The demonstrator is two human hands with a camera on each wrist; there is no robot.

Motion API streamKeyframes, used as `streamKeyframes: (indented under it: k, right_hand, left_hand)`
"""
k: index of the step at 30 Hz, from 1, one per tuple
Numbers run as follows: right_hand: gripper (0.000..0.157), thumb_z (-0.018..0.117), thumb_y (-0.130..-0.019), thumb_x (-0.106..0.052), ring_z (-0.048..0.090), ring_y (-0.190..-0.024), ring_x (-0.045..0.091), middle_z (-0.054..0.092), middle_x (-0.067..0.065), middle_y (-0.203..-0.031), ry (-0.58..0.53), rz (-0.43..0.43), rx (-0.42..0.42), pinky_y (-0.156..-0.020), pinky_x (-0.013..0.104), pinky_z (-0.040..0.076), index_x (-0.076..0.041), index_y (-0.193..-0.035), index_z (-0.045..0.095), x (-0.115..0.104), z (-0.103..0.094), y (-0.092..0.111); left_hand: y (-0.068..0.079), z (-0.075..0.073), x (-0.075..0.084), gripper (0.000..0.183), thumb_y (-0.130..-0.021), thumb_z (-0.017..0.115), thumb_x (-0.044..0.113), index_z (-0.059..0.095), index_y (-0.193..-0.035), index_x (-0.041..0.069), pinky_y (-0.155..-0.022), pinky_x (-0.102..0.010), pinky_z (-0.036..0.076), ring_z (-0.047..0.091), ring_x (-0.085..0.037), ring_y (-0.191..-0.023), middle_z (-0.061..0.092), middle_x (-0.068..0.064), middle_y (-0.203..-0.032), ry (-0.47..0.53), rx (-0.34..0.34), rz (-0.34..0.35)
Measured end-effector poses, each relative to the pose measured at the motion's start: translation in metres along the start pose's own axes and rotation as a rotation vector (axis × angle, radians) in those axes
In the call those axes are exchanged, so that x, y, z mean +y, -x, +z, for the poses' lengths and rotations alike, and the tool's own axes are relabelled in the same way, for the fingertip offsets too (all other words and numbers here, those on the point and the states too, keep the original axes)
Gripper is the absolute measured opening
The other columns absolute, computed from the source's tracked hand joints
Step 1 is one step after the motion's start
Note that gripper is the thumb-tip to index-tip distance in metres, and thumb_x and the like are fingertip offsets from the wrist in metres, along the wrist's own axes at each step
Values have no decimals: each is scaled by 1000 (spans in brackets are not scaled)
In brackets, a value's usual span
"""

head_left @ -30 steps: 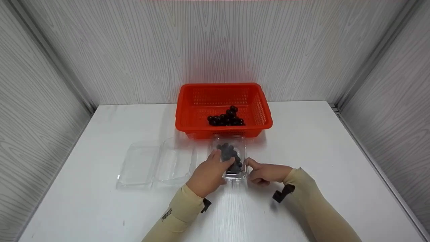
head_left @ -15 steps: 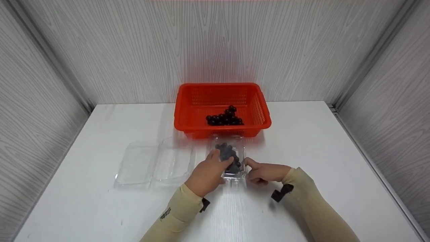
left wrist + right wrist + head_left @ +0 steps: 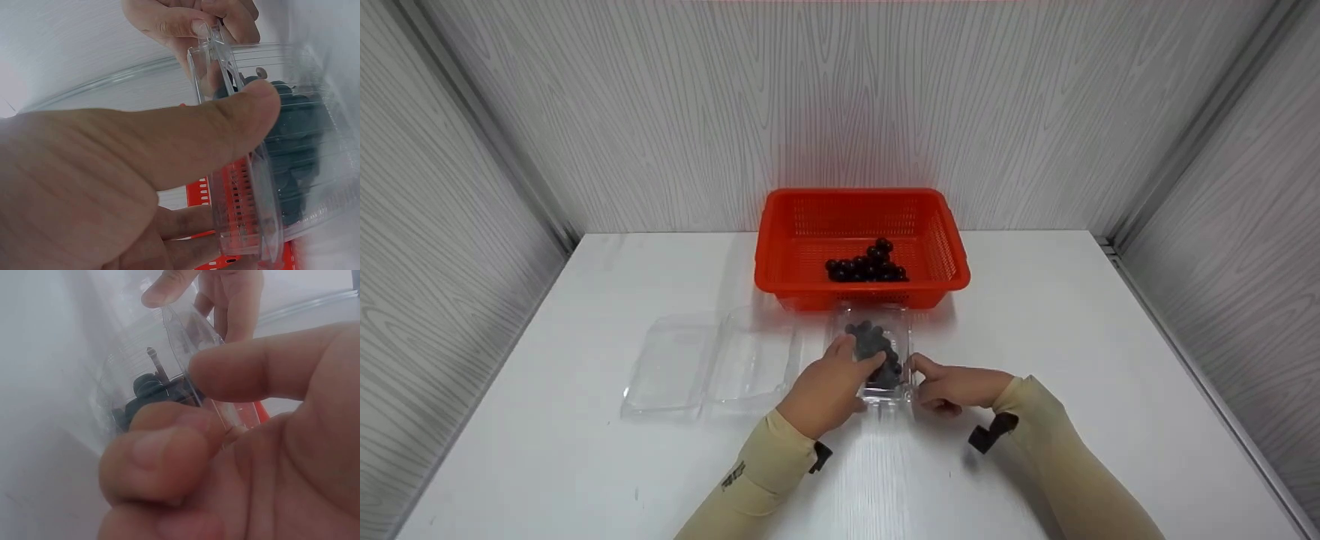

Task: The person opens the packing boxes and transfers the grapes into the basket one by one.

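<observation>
A clear plastic clamshell box (image 3: 895, 324) lies with its lid down in front of the red basket, with dark grapes (image 3: 873, 341) inside. My left hand (image 3: 820, 391) holds it from the left, thumb over the lid and fingers at the side. In the left wrist view the thumb (image 3: 247, 115) rests across the box near its rim. At the right edge my right hand (image 3: 960, 385) pinches the rim. The right wrist view has its thumb (image 3: 242, 371) against the plastic, other fingers curled, and a grape stem (image 3: 154, 363) under the lid.
The red basket (image 3: 861, 288) stands behind the box and holds a bunch of dark grapes (image 3: 870, 268). To the left, a second clear clamshell box (image 3: 671, 367) lies open on the white table (image 3: 1072, 322). Grey wood-grain walls (image 3: 840, 97) enclose the back and sides.
Both hands stay in nearly the same place on the box. The whole head view shifts slightly; the basket, the grapes and the second box have not moved.
</observation>
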State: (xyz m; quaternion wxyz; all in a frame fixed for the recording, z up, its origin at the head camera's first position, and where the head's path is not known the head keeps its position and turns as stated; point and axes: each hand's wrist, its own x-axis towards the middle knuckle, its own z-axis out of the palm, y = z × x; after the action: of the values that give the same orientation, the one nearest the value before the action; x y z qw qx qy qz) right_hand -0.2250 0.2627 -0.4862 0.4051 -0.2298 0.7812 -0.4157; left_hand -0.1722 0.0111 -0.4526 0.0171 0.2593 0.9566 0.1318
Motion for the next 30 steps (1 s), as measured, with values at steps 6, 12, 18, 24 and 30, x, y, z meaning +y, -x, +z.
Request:
streamKeyframes:
  k: [6,12,18,24,30]
  right_hand:
    - [32,42,-94,-8,38,-54,16,41,-1,-64,10,13,-1,-51,30,31,-15,-125,34,-1,2,1]
    - [33,44,-93,-9,41,-55,17,44,0,-67,18,43,17,-52,28,35,-17,-125,35,-3,3,0]
    - [34,46,-94,-11,43,-58,19,47,3,-70,2,75,26,-55,30,39,-18,-125,35,-3,3,1]
    - [31,45,-94,-10,45,-58,20,47,5,-69,23,57,3,-56,30,40,-18,-123,37,-3,1,3]
    - [24,46,-98,-12,53,-64,23,55,5,-73,100,15,-1,-59,31,48,-17,-122,44,-7,1,9]
  left_hand:
    - [1,2,2,75,-82,89,16,58,-149,20,-106,-49,51,43,-44,-145,46,-30,-153,-6,-11,-15]
    - [1,3,3,75,-82,89,17,58,-150,20,-106,-49,51,44,-45,-143,46,-31,-152,-19,0,-17]
    - [2,5,6,72,-84,88,24,57,-149,16,-102,-49,54,45,-46,-142,47,-31,-151,-33,22,-15]
    - [6,9,15,77,-84,87,35,55,-149,10,-100,-47,55,47,-45,-139,51,-30,-145,-65,90,-47]
    - [10,5,23,81,-83,86,45,54,-149,10,-98,-51,55,51,-41,-133,54,-26,-138,-98,97,-88]
